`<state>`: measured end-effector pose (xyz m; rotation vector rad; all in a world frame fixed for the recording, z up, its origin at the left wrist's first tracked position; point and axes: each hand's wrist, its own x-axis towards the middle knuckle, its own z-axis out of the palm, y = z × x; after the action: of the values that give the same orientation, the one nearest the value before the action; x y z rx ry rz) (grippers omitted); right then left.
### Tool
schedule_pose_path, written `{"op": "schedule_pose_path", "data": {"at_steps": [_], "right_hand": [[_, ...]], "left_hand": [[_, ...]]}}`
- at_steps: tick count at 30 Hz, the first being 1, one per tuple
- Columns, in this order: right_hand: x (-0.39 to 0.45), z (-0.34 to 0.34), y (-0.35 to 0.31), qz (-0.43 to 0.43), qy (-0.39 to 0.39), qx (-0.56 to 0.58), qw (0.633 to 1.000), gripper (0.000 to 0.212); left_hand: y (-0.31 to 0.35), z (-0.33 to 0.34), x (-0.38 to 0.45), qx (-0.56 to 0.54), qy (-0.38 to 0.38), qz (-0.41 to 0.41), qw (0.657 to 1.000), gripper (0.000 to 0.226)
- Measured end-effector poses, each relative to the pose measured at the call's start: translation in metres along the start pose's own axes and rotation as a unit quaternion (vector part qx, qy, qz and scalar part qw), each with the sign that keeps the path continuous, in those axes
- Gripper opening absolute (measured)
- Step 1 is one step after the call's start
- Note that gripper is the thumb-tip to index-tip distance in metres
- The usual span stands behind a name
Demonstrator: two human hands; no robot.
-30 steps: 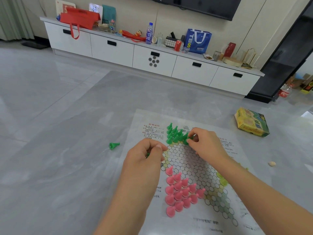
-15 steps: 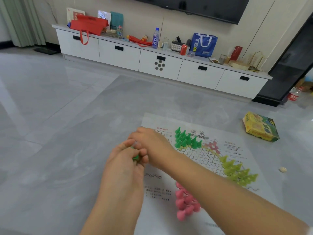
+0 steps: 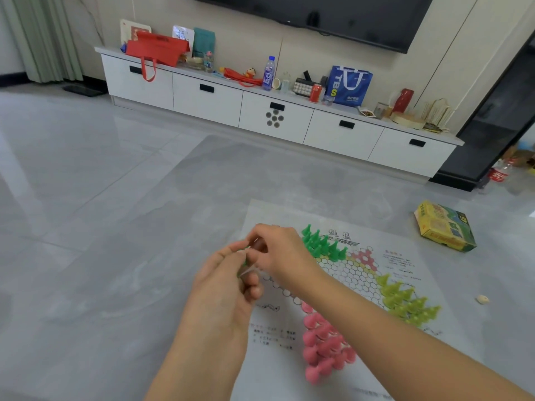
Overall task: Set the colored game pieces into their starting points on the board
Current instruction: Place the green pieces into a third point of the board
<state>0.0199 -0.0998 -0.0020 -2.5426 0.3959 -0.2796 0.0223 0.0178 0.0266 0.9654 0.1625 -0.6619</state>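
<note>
Left hand (image 3: 224,287): nearest the camera, raised over the board's left edge, fingers curled around green pieces (image 3: 244,260) of which only slivers show; their count cannot be told. Right hand (image 3: 279,253): just beyond and touching the left, fingertips pinched together at those same green slivers.

Board (image 3: 289,369): a paper sheet flat on the grey floor, printed with a hexagon grid and text blocks.

Pink pieces (image 3: 321,348): a cluster standing on the near point of the grid, partly hidden by the right forearm.

Yellow-green pieces (image 3: 405,302): a triangular cluster standing on the right point.

Green set (image 3: 321,244): a cluster standing on the far point, just beside the right hand's knuckles.

Small pale object (image 3: 482,299): on the floor, right of the board; blurred.

Game box (image 3: 444,227): yellow and green, lying on the floor beyond the board's right corner.

Cabinet (image 3: 275,117): white, low, along the far wall, cluttered with bags, bottles and a can.
</note>
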Motion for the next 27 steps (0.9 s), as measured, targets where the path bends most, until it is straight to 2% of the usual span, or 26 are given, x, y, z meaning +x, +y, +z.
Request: {"op": "schedule_pose_path", "data": {"at_steps": [3, 5, 7, 10, 15, 22, 27], "right_hand": [[-0.014, -0.019, 0.014, 0.032, 0.046, 0.063, 0.996, 0.013], [-0.024, -0.038, 0.028, 0.059, 0.076, 0.085, 0.992, 0.012], [-0.033, -0.058, 0.046, 0.082, 0.11, 0.079, 0.987, 0.011], [-0.044, -0.082, 0.073, 0.111, 0.147, 0.031, 0.982, 0.013], [-0.051, -0.088, 0.096, 0.113, 0.071, -0.06, 0.989, 0.015], [-0.039, -0.074, 0.096, 0.062, -0.002, -0.209, 0.976, 0.013], [-0.032, -0.065, 0.097, 0.043, -0.019, -0.259, 0.965, 0.015]], "left_hand": [[-0.006, 0.001, -0.003, 0.104, -0.051, 0.038, 0.993, 0.023], [-0.012, 0.001, -0.004, 0.213, -0.072, 0.096, 0.97, 0.024], [-0.017, 0.001, -0.006, 0.293, -0.078, 0.14, 0.943, 0.025], [-0.023, 0.005, -0.01, 0.383, -0.075, 0.159, 0.907, 0.024], [-0.028, 0.011, -0.014, 0.455, -0.071, 0.177, 0.87, 0.031], [-0.033, 0.015, -0.013, 0.448, -0.064, 0.171, 0.875, 0.02], [-0.036, 0.014, -0.009, 0.453, -0.084, 0.181, 0.869, 0.015]]}}
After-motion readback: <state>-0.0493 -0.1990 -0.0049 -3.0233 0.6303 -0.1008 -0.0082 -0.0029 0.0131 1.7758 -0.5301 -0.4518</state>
